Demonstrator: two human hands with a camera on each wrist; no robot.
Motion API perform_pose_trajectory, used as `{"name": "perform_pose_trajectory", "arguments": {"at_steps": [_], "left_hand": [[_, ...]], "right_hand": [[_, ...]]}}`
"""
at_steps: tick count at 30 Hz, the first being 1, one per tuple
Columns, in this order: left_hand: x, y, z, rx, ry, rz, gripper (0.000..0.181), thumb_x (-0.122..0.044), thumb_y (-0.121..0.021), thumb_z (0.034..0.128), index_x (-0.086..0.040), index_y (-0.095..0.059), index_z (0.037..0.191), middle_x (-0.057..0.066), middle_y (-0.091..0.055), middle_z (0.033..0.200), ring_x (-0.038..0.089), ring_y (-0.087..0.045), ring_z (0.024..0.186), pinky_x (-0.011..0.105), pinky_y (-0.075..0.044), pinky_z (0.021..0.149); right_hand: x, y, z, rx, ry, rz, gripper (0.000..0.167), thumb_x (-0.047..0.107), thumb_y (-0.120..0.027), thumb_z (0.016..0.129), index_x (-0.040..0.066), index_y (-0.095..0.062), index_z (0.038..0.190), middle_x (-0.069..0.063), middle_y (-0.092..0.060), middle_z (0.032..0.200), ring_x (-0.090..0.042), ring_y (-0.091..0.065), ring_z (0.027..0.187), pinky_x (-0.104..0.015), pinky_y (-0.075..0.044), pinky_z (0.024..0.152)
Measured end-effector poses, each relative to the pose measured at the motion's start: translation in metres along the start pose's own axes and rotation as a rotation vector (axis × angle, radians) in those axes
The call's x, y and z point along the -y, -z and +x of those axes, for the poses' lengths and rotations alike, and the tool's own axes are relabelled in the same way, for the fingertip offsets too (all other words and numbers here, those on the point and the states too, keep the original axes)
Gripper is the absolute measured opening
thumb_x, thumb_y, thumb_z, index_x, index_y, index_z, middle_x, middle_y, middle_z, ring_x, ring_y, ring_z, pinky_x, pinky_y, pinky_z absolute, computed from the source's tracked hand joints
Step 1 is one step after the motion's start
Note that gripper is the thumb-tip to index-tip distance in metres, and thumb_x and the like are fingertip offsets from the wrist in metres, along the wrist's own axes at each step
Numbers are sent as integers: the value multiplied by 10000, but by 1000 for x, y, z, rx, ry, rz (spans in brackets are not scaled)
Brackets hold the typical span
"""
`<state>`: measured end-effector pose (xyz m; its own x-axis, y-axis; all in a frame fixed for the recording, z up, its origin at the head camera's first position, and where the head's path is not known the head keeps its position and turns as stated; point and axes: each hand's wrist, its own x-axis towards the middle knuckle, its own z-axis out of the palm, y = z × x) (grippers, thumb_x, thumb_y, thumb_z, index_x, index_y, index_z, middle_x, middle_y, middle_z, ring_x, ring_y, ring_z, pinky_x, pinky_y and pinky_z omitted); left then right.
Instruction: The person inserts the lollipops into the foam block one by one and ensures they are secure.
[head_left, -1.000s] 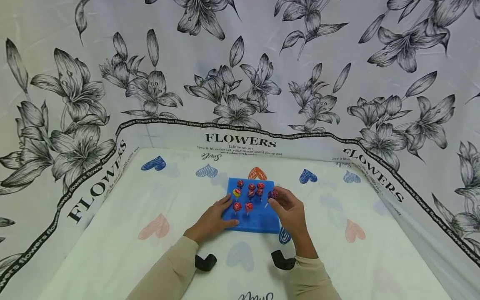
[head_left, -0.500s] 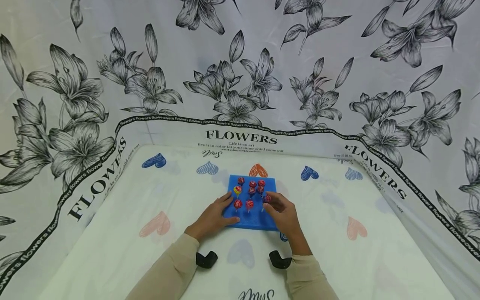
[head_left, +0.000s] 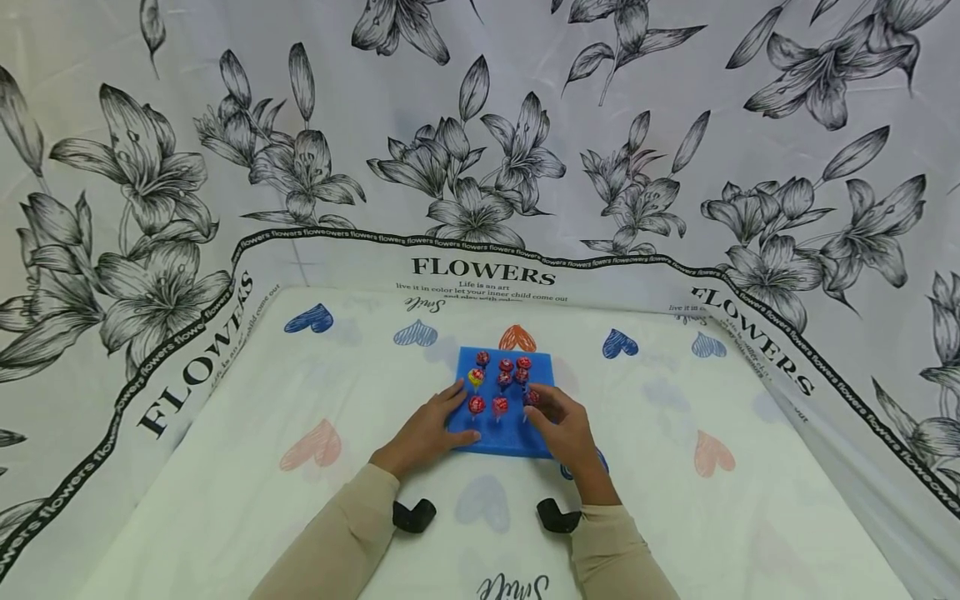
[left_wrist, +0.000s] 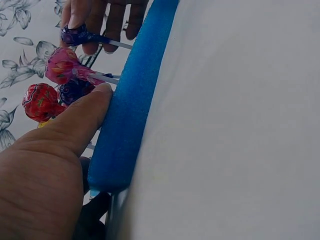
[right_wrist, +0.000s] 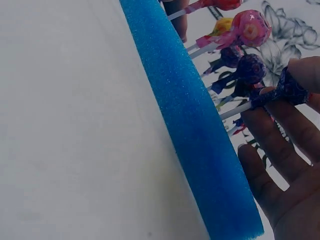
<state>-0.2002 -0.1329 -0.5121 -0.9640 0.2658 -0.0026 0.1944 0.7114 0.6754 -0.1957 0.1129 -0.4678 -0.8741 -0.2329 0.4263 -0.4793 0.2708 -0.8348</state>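
A blue foam block (head_left: 498,439) lies on the table with several wrapped lollipops standing in it on white sticks. My left hand (head_left: 423,429) rests against the block's left side, fingers spread and the thumb on its top near the front corner. At the right side, my right hand (head_left: 566,425) pinches a dark purple lollipop (right_wrist: 287,92) by its wrapped head between thumb and fingers. Its stick meets the foam; how deep it sits is hidden. Beside it are a pink lollipop (right_wrist: 252,29) and another purple lollipop (right_wrist: 251,69). A yellow lollipop (head_left: 476,377) stands in the left column.
The table is covered with a white cloth (head_left: 360,383) printed with hearts. A flower-printed curtain (head_left: 337,167) hangs behind and along both sides. Black wrist mounts (head_left: 414,517) sit at the sleeve cuffs.
My right hand has moved left and brought the purple lollipop from beside the block's right edge to over the block, its stick now at the foam. The left hand stays against the block.
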Motion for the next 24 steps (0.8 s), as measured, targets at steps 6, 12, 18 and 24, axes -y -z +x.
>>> {"name": "perform_pose_trajectory", "arguments": {"at_steps": [6, 12, 18, 24], "left_hand": [[1, -1, 0, 1, 3, -4, 896, -587, -699, 798, -137, -369, 1499, -38, -194, 1585, 288, -197, 1426, 492, -280, 1084], [1, -3, 1, 6, 6, -19, 892, -575, -706, 799, -138, -368, 1500, -38, -195, 1584, 293, -198, 1425, 493, -273, 1087], [-1, -3, 0, 14, 9, -34, 882, -563, -717, 797, -139, -383, 1494, -32, -213, 1580, 292, -206, 1423, 498, -284, 1080], [5, 8, -7, -15, 16, -51, 769, -474, -732, 831, -114, -458, 1452, 2, -273, 1561, 281, -238, 1414, 482, -285, 1082]], "right_hand": [[-30, -4, -2, 13, -78, -45, 331, 63, -699, 892, -3, -636, 1210, -68, -692, 1036, -220, -660, 926, -344, -531, 839], [-24, -4, -4, 15, -98, -81, 320, 97, -708, 892, 8, -646, 1193, -43, -694, 1010, -176, -655, 907, -352, -527, 845], [-21, 0, -6, 30, -115, -75, 361, 68, -694, 897, -14, -613, 1240, -102, -682, 1057, -231, -652, 949, -407, -520, 861], [-24, 21, -1, 4, -115, -124, 358, 102, -684, 912, 47, -613, 1259, -70, -680, 1091, -217, -650, 976, -387, -529, 838]]}}
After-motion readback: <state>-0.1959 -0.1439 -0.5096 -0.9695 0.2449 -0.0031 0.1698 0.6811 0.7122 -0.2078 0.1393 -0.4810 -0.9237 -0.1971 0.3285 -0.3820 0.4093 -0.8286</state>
